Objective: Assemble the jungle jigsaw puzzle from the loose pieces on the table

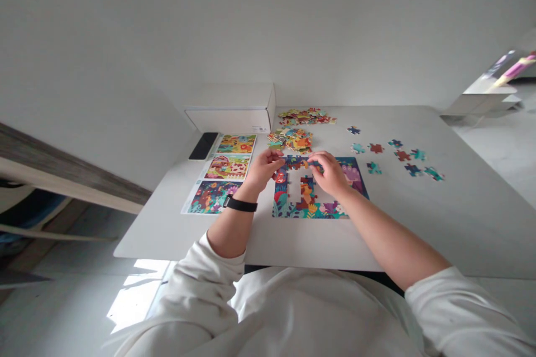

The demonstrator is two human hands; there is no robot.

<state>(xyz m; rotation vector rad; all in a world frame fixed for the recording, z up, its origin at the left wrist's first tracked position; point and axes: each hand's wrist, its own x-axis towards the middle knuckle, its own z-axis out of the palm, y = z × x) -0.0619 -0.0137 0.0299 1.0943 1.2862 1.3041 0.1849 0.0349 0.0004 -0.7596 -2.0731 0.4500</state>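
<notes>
The colourful jigsaw puzzle (312,207) lies flat on the white bench (419,217), near its front edge. It is partly assembled: the border is joined, and a white gap is open left of its middle.

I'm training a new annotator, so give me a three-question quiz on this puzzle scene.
1. True or false: the puzzle has a bare gap in its middle.
2. Which wrist wears the black band? A left, B right, C neither.
3. Fill in: the sheet beside the left hand shows ___ pictures.
Key: 1 true; 2 A; 3 three.
</notes>
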